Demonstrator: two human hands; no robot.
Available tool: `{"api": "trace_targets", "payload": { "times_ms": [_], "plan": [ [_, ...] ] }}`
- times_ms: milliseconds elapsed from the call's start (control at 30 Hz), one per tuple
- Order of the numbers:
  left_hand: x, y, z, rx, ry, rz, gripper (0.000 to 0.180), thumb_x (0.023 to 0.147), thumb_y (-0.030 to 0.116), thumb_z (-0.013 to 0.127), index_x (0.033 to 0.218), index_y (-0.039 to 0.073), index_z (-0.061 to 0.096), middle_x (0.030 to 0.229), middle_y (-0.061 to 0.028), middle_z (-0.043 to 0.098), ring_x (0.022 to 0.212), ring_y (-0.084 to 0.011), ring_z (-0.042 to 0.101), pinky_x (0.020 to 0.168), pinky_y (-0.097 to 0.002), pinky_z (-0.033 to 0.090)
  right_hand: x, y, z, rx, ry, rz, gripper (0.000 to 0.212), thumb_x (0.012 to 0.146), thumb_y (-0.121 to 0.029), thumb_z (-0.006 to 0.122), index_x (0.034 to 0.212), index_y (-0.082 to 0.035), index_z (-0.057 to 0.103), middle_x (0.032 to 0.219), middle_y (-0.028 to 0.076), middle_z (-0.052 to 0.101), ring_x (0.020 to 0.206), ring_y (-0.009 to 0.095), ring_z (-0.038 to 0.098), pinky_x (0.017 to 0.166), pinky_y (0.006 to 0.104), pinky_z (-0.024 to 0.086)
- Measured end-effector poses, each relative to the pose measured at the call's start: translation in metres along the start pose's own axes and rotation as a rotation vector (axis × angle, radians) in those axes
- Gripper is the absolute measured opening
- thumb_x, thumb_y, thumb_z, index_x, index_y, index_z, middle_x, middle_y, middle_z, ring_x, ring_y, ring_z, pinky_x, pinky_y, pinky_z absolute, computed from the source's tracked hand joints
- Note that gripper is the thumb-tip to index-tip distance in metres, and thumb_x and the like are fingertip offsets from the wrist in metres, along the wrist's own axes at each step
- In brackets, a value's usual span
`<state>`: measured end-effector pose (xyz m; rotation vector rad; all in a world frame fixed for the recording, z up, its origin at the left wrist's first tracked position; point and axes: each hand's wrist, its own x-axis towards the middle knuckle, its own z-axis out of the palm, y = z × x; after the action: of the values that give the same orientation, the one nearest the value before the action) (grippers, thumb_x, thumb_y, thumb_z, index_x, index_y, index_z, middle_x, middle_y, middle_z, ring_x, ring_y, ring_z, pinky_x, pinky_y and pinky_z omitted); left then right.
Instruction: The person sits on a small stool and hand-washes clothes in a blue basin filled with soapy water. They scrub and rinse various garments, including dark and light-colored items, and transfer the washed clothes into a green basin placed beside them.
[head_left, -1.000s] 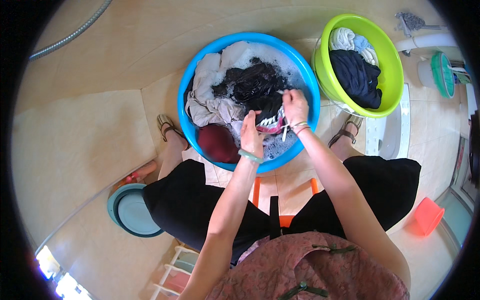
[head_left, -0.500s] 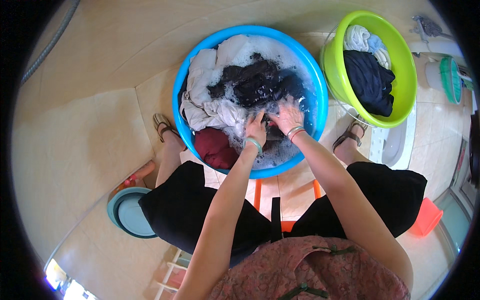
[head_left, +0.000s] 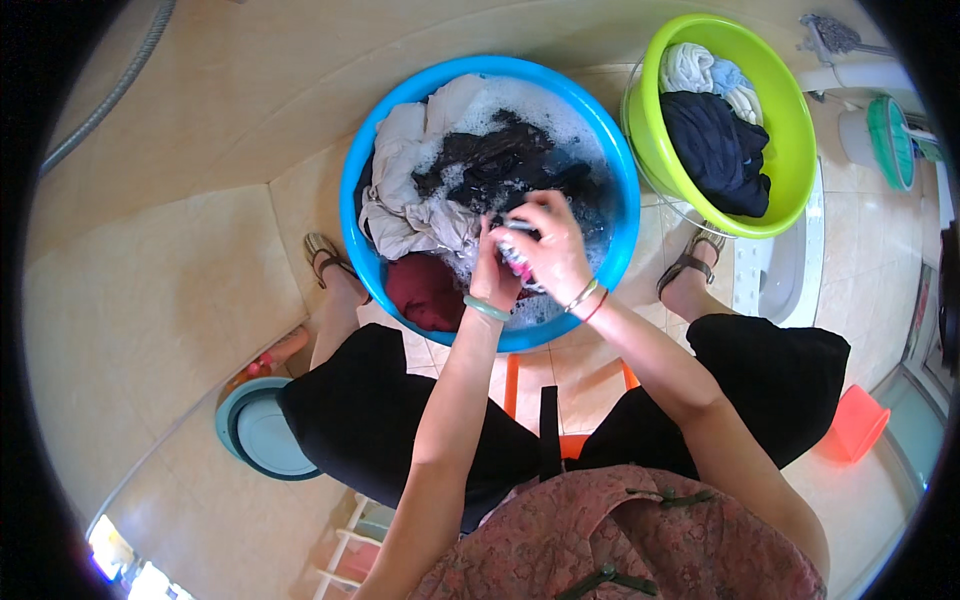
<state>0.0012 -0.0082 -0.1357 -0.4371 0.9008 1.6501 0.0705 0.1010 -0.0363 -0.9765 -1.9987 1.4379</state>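
A round blue basin (head_left: 630, 200) holds sudsy water and soaking clothes. Above its near part, my two hands are close together around a small wet cloth (head_left: 518, 262) with dark, pink and white parts. My left hand (head_left: 492, 280) is closed at its lower left side. Fingers of my right hand (head_left: 558, 245) curl over it from the right. Much of the cloth is hidden by the fingers, so its exact kind does not show. Beyond my hands lies a black garment (head_left: 495, 155) in foam. Light grey clothing (head_left: 398, 180) and a dark red garment (head_left: 425, 290) fill the left side.
A lime-green bucket (head_left: 800, 130) with dark and white clothes stands to the right, beside a white floor fixture (head_left: 800, 270). At the left are stacked teal basins (head_left: 270, 430). A coral container (head_left: 858, 425) sits at the right. An orange stool (head_left: 512, 385) shows between my knees.
Both hands have come up out of the suds and closer together, with the small patterned cloth now showing between them. The view has shifted slightly.
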Motion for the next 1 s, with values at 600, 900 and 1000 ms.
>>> {"api": "trace_targets", "payload": {
  "times_ms": [600, 900, 1000],
  "plan": [
    [-0.051, 0.028, 0.049, -0.213, -0.04, -0.004, 0.047, 0.096, 0.047, 0.048, 0.131, 0.017, 0.05, 0.119, -0.003, 0.059, 0.083, -0.0185, 0.062, 0.075, -0.0347, 0.051, -0.025, -0.073, 0.014, -0.336, -0.011, -0.404, 0.02, 0.066, -0.026, 0.075, 0.075, -0.014, 0.061, 0.097, 0.006, 0.053, 0.085, 0.022, 0.057, 0.055, 0.033, 0.053],
    [-0.045, 0.001, 0.046, -0.29, 0.245, 0.136, 0.044, 0.097, 0.044, 0.049, 0.126, 0.012, 0.054, 0.119, -0.005, 0.061, 0.087, -0.0192, 0.064, 0.081, -0.0352, 0.052, 0.024, -0.004, 0.019, -0.468, -0.011, -0.097, 0.025, 0.078, -0.035, 0.062, 0.074, -0.01, 0.063, 0.083, 0.008, 0.057, 0.076, 0.027, 0.063, 0.061, 0.0408, 0.052],
    [-0.04, 0.004, 0.045, -0.038, 0.316, 0.209, 0.038, 0.095, 0.037, 0.051, 0.117, 0.007, 0.058, 0.111, -0.0072, 0.065, 0.101, -0.0223, 0.064, 0.092, -0.0391, 0.05, 0.025, 0.065, -0.001, -0.486, 0.107, -0.008, 0.022, 0.08, -0.031, 0.063, 0.084, -0.01, 0.065, 0.088, 0.011, 0.059, 0.08, 0.032, 0.062, 0.067, 0.0435, 0.051]
  ]
}}
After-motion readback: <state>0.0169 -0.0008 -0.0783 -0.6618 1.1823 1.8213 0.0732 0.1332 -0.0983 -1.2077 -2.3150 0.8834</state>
